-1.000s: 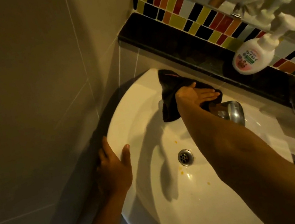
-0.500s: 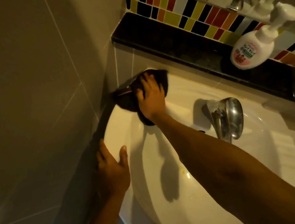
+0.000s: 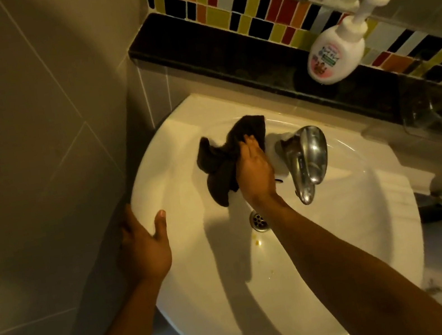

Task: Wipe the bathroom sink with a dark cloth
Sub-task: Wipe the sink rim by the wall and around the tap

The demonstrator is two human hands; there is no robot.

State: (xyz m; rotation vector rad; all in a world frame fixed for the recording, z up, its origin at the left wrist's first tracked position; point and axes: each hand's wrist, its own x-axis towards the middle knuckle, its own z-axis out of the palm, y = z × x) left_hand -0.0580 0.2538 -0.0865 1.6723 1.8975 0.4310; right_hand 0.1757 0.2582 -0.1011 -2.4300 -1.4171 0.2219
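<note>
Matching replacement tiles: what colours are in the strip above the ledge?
Black, yellow, red, orange and white tile strip, head view.

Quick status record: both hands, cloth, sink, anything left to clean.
right hand: pressing the cloth on the sink's back rim, left of the tap
left hand: open, resting on the sink left edge
drain: uncovered
residue: yellow specks in the basin below the drain
shelf: soap bottle

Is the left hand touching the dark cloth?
Apart. The head view shows the left hand on the sink rim, bare white basin between it and the cloth.
</note>
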